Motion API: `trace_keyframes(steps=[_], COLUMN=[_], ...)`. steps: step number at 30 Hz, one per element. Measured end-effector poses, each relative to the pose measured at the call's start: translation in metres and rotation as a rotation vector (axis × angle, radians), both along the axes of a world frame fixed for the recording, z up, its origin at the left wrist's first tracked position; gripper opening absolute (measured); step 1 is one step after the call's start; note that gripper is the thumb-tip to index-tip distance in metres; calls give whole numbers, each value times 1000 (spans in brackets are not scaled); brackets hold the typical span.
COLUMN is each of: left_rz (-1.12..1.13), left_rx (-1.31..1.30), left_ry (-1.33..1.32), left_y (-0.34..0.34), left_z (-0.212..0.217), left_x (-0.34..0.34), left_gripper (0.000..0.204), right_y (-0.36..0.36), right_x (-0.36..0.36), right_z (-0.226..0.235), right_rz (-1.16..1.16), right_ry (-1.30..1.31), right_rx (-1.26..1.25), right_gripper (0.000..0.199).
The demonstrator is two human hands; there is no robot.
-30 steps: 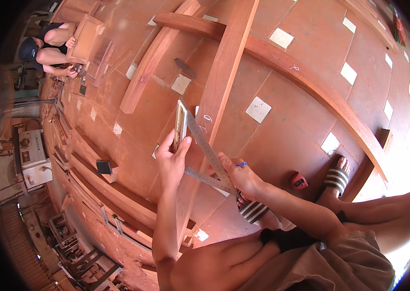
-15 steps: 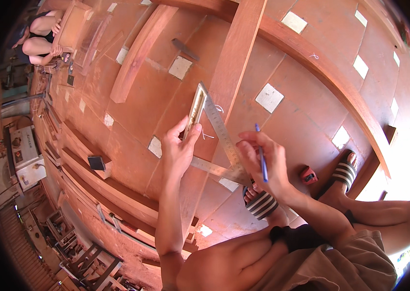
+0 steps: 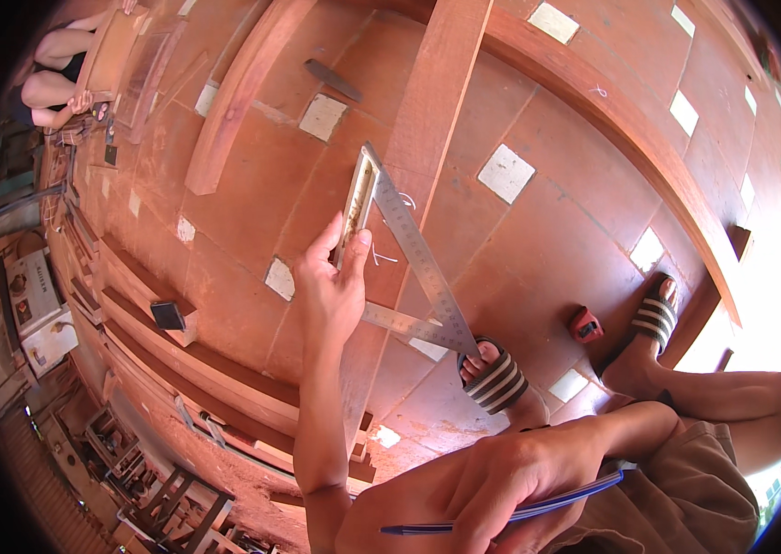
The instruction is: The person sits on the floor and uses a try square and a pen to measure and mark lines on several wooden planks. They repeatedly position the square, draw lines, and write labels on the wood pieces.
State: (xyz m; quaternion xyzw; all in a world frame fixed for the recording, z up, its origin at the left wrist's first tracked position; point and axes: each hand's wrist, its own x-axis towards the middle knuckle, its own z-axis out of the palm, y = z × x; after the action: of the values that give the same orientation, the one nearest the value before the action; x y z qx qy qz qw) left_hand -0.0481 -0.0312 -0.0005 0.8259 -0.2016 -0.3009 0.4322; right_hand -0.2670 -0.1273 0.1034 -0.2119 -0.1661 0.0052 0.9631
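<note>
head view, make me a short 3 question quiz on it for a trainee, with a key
1. Which hand holds the ruled metal triangle?

2. True or false: the right hand holds a blue pen.

3. Where does the small red object lie?
a) on a wooden beam
b) on the tiled floor
c) in the left hand

Key:
1. The left hand, with its grip on the triangle's thick pale side.
2. True.
3. b
</note>
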Motion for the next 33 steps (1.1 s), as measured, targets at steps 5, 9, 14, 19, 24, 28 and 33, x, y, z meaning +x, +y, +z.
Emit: trace_keyframes(steps=[5, 9, 14, 19, 24, 28, 33], left_rz=[25, 18, -32, -25, -33, -28, -52], left_rx=[19, -25, 49, 52, 80, 127, 164], left_ry=[60, 62, -6, -18, -36, -80, -119], left_y=[2, 1, 1, 0, 1, -2, 2], left_z=[2, -4, 1, 3, 1, 5, 10], left_x=[2, 2, 3, 2, 5, -1, 3], left_gripper=[54, 54, 56, 58, 60, 65, 59], right_y=[2, -5, -11, -9, -18, -32, -57], right_x=[5, -1, 7, 12, 14, 17, 4], right_z=[0, 0, -11, -7, -4, -6, -5], right_rz=[-80, -16, -205, -355, -337, -347, -441], right_ry=[-96, -20, -84, -126, -74, 9, 435], right_rx=[-16, -59, -166, -136, -141, -121, -356], right_gripper=[8, 11, 14, 14, 14, 33, 76])
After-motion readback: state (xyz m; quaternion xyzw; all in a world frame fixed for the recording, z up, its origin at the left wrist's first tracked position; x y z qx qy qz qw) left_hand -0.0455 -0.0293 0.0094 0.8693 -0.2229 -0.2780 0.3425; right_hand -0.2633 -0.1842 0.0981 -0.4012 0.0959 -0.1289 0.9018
